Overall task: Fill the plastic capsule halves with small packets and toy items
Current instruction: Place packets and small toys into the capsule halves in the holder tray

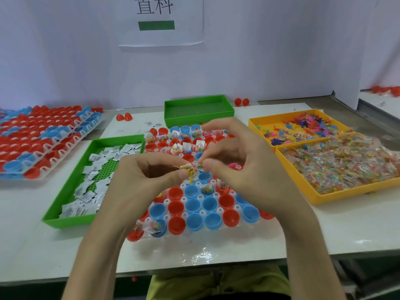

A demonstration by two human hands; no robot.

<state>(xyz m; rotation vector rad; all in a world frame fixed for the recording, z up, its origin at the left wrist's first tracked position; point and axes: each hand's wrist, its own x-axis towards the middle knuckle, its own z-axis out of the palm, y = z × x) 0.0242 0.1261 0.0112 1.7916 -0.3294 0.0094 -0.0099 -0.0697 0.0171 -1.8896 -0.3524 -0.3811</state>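
Head cam: my left hand (140,178) pinches a white packet (187,167) plus yellow toy (191,178). Right hand (242,167) pinches a tiny item (200,167) beside it, over red/blue capsule halves (209,204).

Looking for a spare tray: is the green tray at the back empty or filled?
Empty where visible: the back green tray shows a bare perforated floor; its front wall hides a strip.
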